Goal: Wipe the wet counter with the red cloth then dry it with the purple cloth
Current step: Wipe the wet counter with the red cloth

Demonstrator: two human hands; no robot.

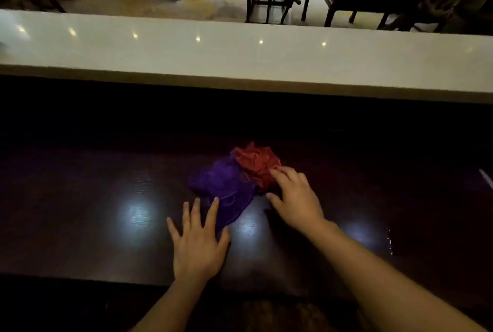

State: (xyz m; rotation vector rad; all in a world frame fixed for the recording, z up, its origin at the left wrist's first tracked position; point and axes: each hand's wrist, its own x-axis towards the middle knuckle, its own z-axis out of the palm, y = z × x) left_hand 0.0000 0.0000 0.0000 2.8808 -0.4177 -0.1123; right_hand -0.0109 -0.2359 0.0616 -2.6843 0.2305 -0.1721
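Crumpled red fabric cloth (255, 164), frame centre on the dark glossy wooden counter (80, 198), lies just beyond the right hand (296, 198), fingers spread and touching it; left hand (198, 241), splayed, overlaps the rumpled purple cloth (222, 187).

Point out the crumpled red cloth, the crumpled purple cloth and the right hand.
crumpled red cloth (254, 162), head view, on its bunched middle.
crumpled purple cloth (222, 185), head view, on its centre folds.
right hand (296, 198), head view, on the back of the hand.
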